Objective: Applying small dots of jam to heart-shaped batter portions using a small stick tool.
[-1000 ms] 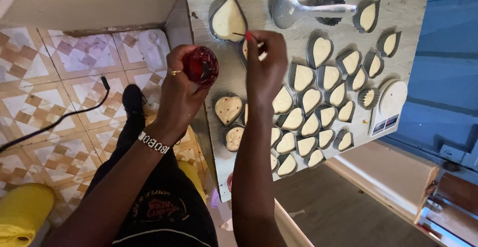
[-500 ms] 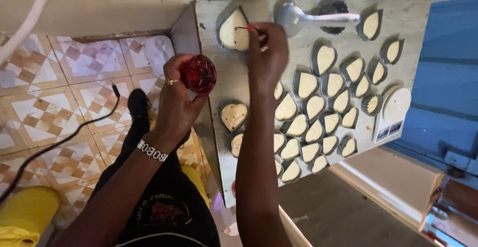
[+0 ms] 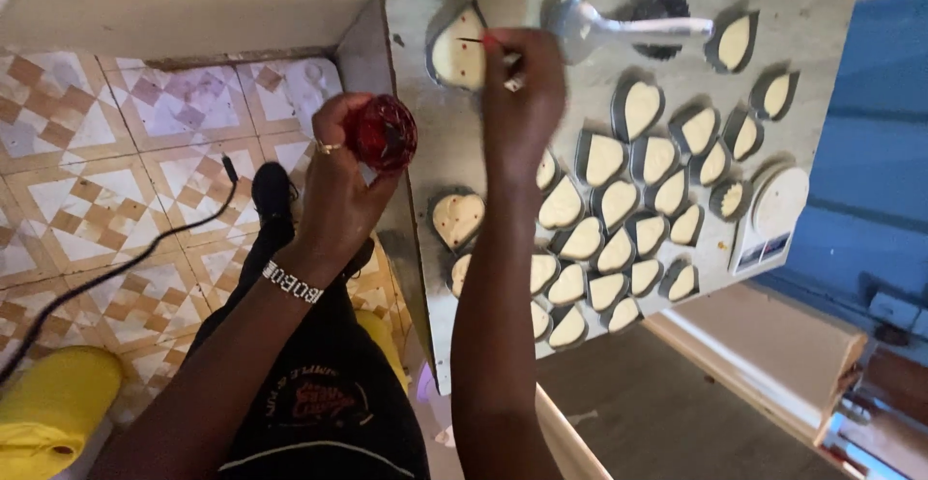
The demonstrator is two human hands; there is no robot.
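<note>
My left hand (image 3: 338, 185) holds a small round dark-red container (image 3: 381, 132) just off the left edge of a grey board (image 3: 831, 74). My right hand (image 3: 522, 103) grips a thin red-tipped stick (image 3: 480, 42), its point touching a large heart-shaped mould (image 3: 457, 50) filled with pale wax at the board's far left corner. A second filled heart mould (image 3: 456, 219) lies nearer me, left of my right forearm.
Several small leaf-shaped moulds (image 3: 619, 209) with pale filling crowd the board's middle and right. A metal ladle (image 3: 599, 26) lies at the far edge. A black cable (image 3: 145, 248) crosses the tiled floor; something yellow (image 3: 53, 412) sits at lower left.
My right hand has reached farther away from me, bringing the stick's tip onto the large heart mould. My left hand with the red container has stayed near the board's edge.
</note>
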